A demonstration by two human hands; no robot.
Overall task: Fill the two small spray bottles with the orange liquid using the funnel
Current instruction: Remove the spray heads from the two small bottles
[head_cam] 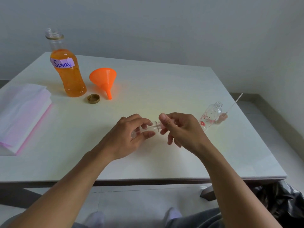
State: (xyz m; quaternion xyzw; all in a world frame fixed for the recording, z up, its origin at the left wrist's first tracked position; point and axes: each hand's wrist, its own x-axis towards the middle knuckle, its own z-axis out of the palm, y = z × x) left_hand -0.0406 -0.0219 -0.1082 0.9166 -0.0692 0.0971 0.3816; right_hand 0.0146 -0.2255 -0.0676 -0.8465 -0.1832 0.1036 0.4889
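While left hand [125,137] and right hand [181,129] grip one bottle [152,127], another [211,115] stands.

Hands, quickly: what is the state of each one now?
Left hand: grips the small spray bottle.
Right hand: pinches its pink spray cap.

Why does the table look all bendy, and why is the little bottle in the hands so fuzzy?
Head view: the wide-angle lens bows the table edges; the small spray bottle in the left hand and the pink pump top pinched by the right hand are blurred, probably from movement; the funnel looks sharp.
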